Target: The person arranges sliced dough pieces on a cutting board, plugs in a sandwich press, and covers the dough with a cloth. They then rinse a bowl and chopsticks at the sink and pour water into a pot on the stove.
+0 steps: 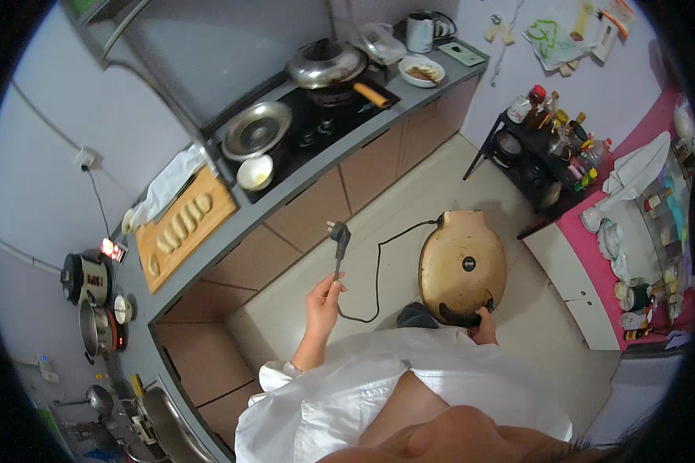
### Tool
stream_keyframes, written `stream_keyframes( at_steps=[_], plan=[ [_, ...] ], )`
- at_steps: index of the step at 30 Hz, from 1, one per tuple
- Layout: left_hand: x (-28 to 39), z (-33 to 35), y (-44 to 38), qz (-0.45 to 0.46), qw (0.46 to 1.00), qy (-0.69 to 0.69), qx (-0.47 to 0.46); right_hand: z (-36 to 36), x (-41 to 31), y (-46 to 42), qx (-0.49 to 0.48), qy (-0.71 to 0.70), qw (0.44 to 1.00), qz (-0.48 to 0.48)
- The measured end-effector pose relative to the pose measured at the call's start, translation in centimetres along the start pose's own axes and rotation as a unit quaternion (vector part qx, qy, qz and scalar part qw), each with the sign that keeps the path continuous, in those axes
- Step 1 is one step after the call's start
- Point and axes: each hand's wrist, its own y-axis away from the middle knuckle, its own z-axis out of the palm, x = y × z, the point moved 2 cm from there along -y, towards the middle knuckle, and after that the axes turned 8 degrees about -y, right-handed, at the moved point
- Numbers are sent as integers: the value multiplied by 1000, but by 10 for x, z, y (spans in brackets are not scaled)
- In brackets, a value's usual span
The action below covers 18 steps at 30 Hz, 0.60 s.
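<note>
Pinched in my left hand (323,301) is the black power cord, just below its plug (340,232), whose metal pins point up and away. The cord (379,272) hangs in a loop and runs to the back of a round, gold-coloured electric baking pan (453,263). My right hand (483,329) grips the black handle (460,317) at the pan's near edge. The pan's lid looks closed, with worn, darkened patches near the handle. It is held up in front of me above the tiled floor; its underside is hidden.
On the left counter, a wooden cutting board (223,202) bears several dough pieces (185,223), near a rice cooker (84,279) and a steel pot (92,327). A lidded wok (327,65) stands on the black cooktop (307,118). Bottles crowd a black rack (521,168) at right, beside a pink-topped cabinet (579,289).
</note>
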Motion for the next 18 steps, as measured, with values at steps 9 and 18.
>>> stream_keyframes(
  at_steps=[9,18],
  plan=[
    [74,144,-103,14,986,142,-87,-11,-107,-58,78,-32,995,-52],
    [88,196,-163,-28,977,182,-103,-15,-132,-120,-49,-77,995,-33]
  ],
)
